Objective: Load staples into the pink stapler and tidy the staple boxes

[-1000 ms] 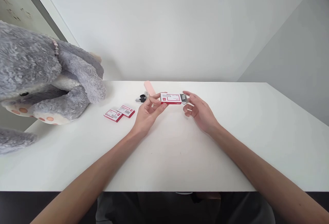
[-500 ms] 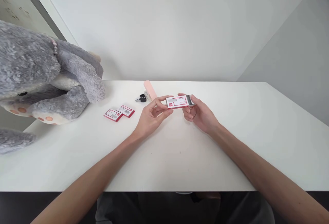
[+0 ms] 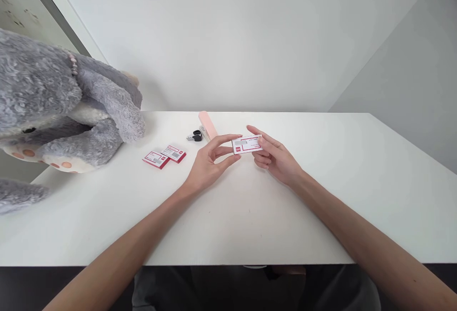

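A small red and white staple box (image 3: 245, 144) is held just above the white table (image 3: 250, 216), between both hands. My left hand (image 3: 210, 161) pinches its left end with thumb and fingers. My right hand (image 3: 274, 156) grips its right end, with fingers closed over that end. The grey inner tray that stuck out on the right is no longer visible.
Two more red and white staple boxes (image 3: 164, 156) lie on the table to the left. A pink stapler (image 3: 207, 125) and a black staple remover (image 3: 195, 136) lie behind the hands. A large grey plush toy (image 3: 60, 106) sits at the table's left end.
The grey inner tray stuck out of the box's right end a second ago. My right hand closed on that end and the tray went out of sight. The box dropped slightly lower.
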The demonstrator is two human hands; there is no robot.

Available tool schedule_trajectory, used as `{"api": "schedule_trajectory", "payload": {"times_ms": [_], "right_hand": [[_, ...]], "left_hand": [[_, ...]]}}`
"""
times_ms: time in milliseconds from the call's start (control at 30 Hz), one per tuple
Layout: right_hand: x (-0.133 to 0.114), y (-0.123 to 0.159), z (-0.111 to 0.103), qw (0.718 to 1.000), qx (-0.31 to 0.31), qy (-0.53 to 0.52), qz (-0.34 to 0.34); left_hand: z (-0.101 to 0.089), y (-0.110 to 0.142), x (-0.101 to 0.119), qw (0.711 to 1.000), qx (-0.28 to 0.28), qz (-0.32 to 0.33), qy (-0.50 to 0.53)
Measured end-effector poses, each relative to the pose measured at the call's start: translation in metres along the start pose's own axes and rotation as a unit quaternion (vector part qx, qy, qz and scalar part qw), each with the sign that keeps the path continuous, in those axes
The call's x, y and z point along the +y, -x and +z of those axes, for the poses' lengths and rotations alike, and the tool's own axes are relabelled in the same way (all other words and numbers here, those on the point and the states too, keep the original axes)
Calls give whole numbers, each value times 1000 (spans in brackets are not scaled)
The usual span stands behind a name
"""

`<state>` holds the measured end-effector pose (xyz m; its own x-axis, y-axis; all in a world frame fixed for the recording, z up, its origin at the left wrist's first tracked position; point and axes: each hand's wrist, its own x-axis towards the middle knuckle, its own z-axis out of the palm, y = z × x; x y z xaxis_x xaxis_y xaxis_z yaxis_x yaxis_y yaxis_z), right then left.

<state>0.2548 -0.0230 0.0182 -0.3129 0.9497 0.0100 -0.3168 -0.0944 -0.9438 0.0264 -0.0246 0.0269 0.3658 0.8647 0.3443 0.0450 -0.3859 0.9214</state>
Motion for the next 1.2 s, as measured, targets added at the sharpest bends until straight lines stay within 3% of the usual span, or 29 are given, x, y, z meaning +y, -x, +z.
{"api": "schedule_trajectory", "payload": {"times_ms": [233, 533, 900, 1000, 1100, 1200], "right_hand": [[-1, 0, 0, 998, -38, -48, 17], [4, 1, -2, 999, -51, 6, 10], [4, 1, 3, 995, -70, 77, 8], [6, 2, 6, 990, -57, 128, -2], [8, 3, 11, 983, -43, 177, -5], [9, 3, 13, 979, -52, 198, -14]], "left_hand": [[2, 2, -1, 998, -26, -51, -10], [5, 3, 2, 996, -43, -46, -60], [3, 2, 0, 998, 9, -17, -65], [2, 3, -3, 985, 35, 50, -164], [2, 4, -9, 948, 16, 137, -286], [2, 5, -14, 930, 16, 156, -331]]}}
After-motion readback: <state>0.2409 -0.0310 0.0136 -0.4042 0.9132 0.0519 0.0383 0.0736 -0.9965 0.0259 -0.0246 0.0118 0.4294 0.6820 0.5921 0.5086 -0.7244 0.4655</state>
